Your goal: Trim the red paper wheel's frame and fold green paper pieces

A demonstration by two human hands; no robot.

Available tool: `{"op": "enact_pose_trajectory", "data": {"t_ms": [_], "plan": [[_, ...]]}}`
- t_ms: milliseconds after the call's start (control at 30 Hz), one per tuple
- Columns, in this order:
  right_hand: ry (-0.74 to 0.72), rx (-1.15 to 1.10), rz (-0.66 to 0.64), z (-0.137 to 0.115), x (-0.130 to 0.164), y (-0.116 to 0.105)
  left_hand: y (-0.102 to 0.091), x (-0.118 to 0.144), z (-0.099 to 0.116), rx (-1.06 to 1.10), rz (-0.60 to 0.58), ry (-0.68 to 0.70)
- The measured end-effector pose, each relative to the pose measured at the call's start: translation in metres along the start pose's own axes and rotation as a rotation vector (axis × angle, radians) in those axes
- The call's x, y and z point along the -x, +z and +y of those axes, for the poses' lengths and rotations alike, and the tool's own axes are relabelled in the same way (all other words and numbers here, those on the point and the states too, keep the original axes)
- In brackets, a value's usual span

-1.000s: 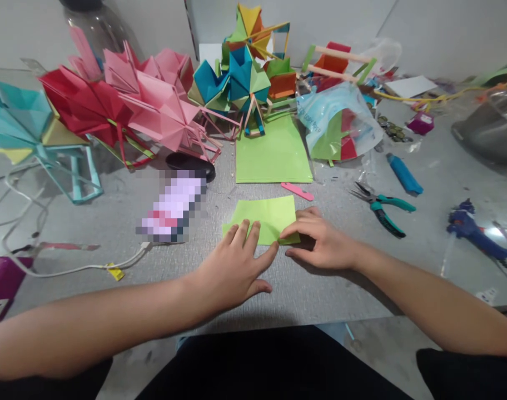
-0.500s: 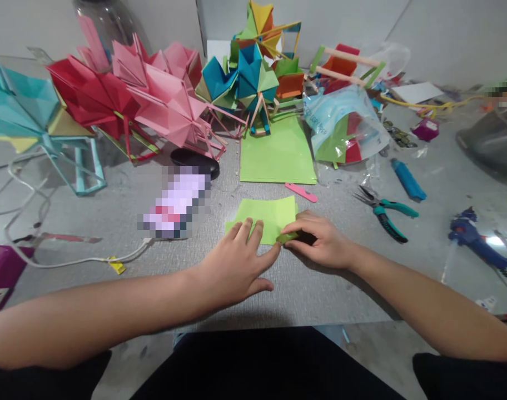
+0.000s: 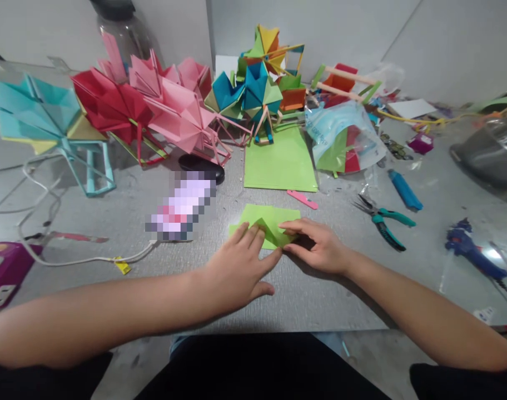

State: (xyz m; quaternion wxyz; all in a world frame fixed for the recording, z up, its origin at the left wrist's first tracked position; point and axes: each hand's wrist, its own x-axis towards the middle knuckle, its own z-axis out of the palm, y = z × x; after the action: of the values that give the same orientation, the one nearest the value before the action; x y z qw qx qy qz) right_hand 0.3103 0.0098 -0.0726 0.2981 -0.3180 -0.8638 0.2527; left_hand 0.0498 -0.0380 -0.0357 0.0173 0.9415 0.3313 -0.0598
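A light green sheet of paper [image 3: 275, 214] lies partly folded on the grey table in front of me. Its raised flap leans toward the fingertips of my left hand [image 3: 237, 265], which rests flat with fingers apart on the paper's left part. My right hand [image 3: 322, 244] pinches the paper's right edge between thumb and fingers; the curled fingers hide part of that edge. Just beyond the sheet lie a pink cutter-like strip [image 3: 302, 200] and a stack of green paper [image 3: 278, 166].
Folded-paper models stand along the back, among them a pink one [image 3: 180, 119] and a turquoise one [image 3: 36, 111]. A phone [image 3: 182, 205] lies to the left. Pliers [image 3: 384, 219], a blue tube-like item [image 3: 404, 190] and a glue gun [image 3: 474, 253] lie to the right.
A flap of the green paper now stands up and leans left, where the sheet was flatter before. My left hand stays on the sheet. The camera view has shifted slightly.
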Motion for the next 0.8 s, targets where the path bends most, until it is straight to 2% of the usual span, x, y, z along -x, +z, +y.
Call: {"op": "enact_pose_trajectory", "data": {"t_ms": [233,433,800], "plan": [[-0.084,-0.018,-0.038,-0.006,-0.009,-0.002,-0.003,0.002,0.001,0.067,0.053,-0.026],[-0.098,-0.067,-0.047,-0.008,-0.011,0.001,-0.003,0.001,0.004,0.127,0.061,-0.053],[0.023,-0.058,-0.084,-0.006,-0.011,0.002,-0.003,0.001,-0.001,0.232,0.119,-0.064]]}}
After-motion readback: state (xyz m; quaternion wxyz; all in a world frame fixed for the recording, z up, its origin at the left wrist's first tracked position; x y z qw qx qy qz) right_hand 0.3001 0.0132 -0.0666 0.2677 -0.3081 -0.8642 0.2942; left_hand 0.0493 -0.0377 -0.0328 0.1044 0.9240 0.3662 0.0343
